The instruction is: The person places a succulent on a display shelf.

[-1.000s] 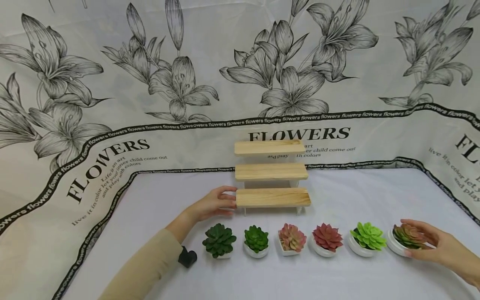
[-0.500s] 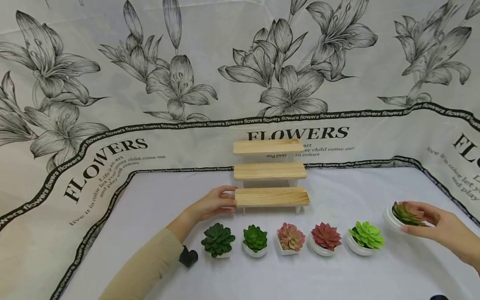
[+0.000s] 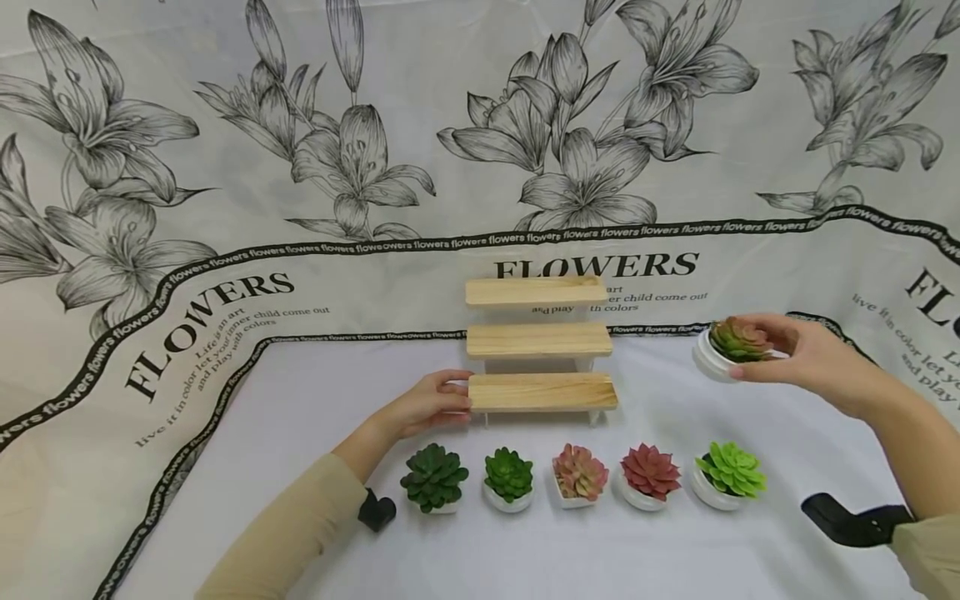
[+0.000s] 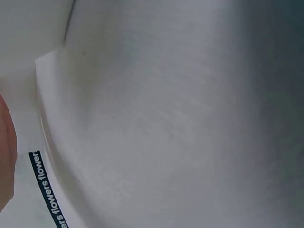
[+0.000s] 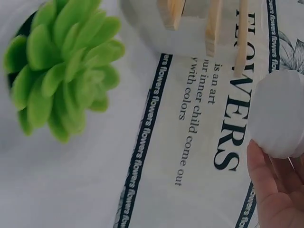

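Observation:
My right hand holds a reddish-green potted succulent by its round white pot, up in the air right of a three-tier wooden display stand. In the right wrist view the underside of that white pot shows above the fingers. My left hand grips the left end of the stand's lowest board; some fingertips are hidden at the board's edge. Only a sliver of the left hand enters the left wrist view.
In front of the stand runs a row of potted succulents: dark green, smaller green, pink, red and bright green. A flower-printed cloth hangs behind the white table.
My right hand has lifted the reddish-green succulent from the right end of the row and carried it up, back and leftward. The left hand stays at the stand.

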Action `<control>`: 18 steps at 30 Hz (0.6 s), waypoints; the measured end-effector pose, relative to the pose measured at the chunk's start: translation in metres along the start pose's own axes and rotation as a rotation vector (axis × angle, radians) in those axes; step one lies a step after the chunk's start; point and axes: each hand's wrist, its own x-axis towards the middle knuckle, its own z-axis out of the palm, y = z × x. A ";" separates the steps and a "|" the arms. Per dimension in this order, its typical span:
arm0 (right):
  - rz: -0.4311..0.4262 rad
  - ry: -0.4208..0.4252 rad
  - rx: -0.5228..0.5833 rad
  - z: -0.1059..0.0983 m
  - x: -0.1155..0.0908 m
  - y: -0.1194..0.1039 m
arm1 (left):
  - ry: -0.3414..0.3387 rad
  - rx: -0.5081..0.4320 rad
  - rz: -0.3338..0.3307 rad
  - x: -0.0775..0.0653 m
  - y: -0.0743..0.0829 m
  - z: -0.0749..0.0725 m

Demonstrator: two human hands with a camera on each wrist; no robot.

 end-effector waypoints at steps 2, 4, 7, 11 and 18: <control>0.006 -0.030 0.015 0.000 0.010 -0.013 | -0.001 0.001 0.009 0.001 0.000 0.001; 0.016 -0.052 0.031 0.003 0.020 -0.026 | 0.005 -0.004 0.011 0.001 0.000 0.001; 0.026 -0.066 0.051 0.008 0.035 -0.044 | 0.003 0.005 0.020 0.001 0.000 0.000; 0.020 -0.068 0.071 0.019 0.052 -0.064 | 0.003 0.016 0.020 0.001 -0.002 -0.001; -0.007 -0.072 0.112 0.041 0.081 -0.087 | 0.012 0.008 0.038 0.002 -0.004 0.000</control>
